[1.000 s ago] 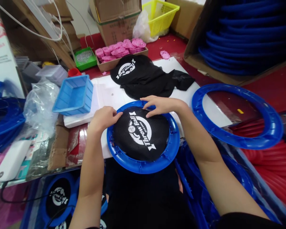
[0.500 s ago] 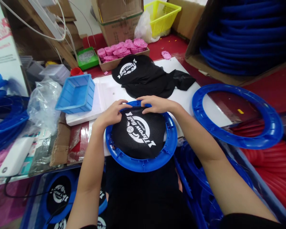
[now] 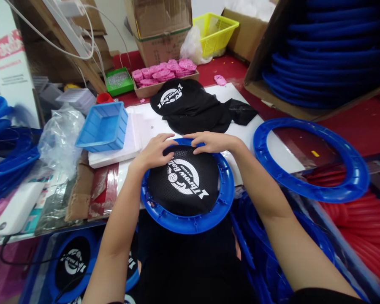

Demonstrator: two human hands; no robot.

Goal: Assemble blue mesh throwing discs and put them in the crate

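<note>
A blue plastic ring [image 3: 190, 224] lies before me at the near table edge, its ribbed side up. Inside it sits a round black mesh cloth [image 3: 158, 185] printed with white "Throw Ball" lettering. Both hands are at the ring's far side, close together. My left hand [image 3: 156, 152] curls its fingers over the far-left rim, thumb on the cloth's edge. My right hand [image 3: 210, 142] grips the far rim in the same way, index finger along the rim and thumb bent inward on the cloth. The cloth's far edge is partly hidden under the fingers.
Loose black mesh cloths [image 3: 196, 109] lie beyond the ring. A second blue ring [image 3: 335, 192] rests at right, below a carton of stacked blue rings [image 3: 319, 71]. Also around are a blue bin [image 3: 103, 126], pink pieces [image 3: 163, 71], a green tray [image 3: 118, 82] and a yellow basket [image 3: 217, 36].
The view has shifted slightly. Both hands stay at the ring's far rim, with small finger movements; the left thumb and fingers have moved a little to the right along it.
</note>
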